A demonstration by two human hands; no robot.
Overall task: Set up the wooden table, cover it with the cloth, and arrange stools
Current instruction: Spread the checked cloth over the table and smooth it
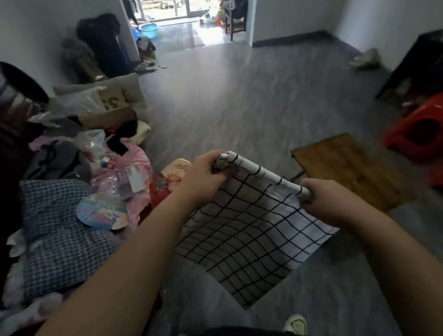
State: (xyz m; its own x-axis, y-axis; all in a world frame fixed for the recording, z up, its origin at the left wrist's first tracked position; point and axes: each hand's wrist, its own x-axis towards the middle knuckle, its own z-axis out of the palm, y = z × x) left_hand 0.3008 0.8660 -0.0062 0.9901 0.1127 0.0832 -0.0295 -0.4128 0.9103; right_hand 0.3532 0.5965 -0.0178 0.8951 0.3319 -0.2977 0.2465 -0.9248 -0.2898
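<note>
Cloth [247,233] roll gripped at both ends by L hand [205,179] & R hand [319,201]; should be unrolled evenly, kept taut, over table [354,171].

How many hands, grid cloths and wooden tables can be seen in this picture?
Hands: 2, the left hand and the right hand, both gripping the rolled cloth
Grid cloth: 1
Wooden table: 1
Total: 4

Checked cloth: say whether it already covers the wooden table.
No: the left hand and right hand hold the checked cloth aloft, off the bare wooden table.
</note>
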